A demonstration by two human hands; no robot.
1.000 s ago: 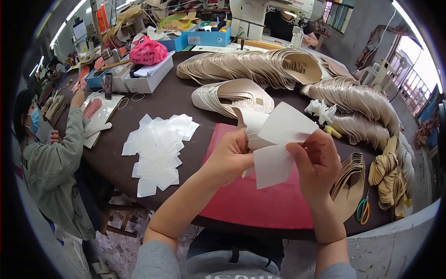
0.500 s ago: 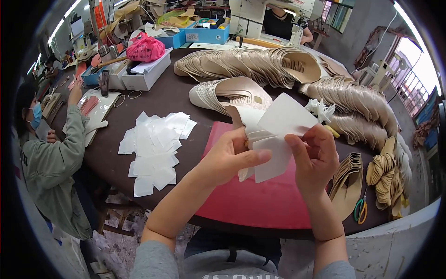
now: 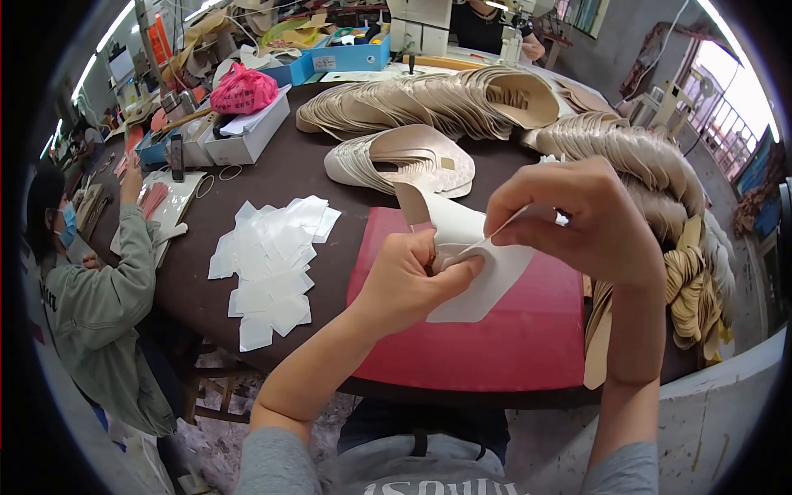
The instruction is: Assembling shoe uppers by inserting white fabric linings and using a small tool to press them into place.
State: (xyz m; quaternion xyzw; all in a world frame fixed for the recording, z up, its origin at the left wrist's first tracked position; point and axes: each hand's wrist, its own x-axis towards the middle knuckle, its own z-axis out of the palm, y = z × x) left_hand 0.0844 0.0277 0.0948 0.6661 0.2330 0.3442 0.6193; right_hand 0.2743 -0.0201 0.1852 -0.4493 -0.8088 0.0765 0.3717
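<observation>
My left hand point(image 3: 408, 280) is closed around a curved, cream-coloured shoe upper piece point(image 3: 450, 216), thumb pressed on top. A thin white sheet point(image 3: 470, 301) hangs below that thumb, over the red mat. Above and to the right, my right hand point(image 3: 577, 214) is bent over, fingertips pinching the edge of a white backing sheet point(image 3: 518, 216), seen nearly edge-on. Whether this sheet is joined to the ones under my left thumb I cannot tell. Just beyond lies a nested stack of pale shoe uppers point(image 3: 404, 157).
The red mat point(image 3: 478, 355) covers the near part of the dark table point(image 3: 330, 289). White patches point(image 3: 272, 272) are spread at left. Long rows of beige uppers point(image 3: 429, 103) line the back and right. A masked co-worker point(image 3: 99, 289) sits at left; a white box point(image 3: 247, 136) stands behind.
My right hand has risen and turned over, tipping its white sheet from face-on to edge-on. My left hand has stayed nearly in place. The view has shifted slightly.
</observation>
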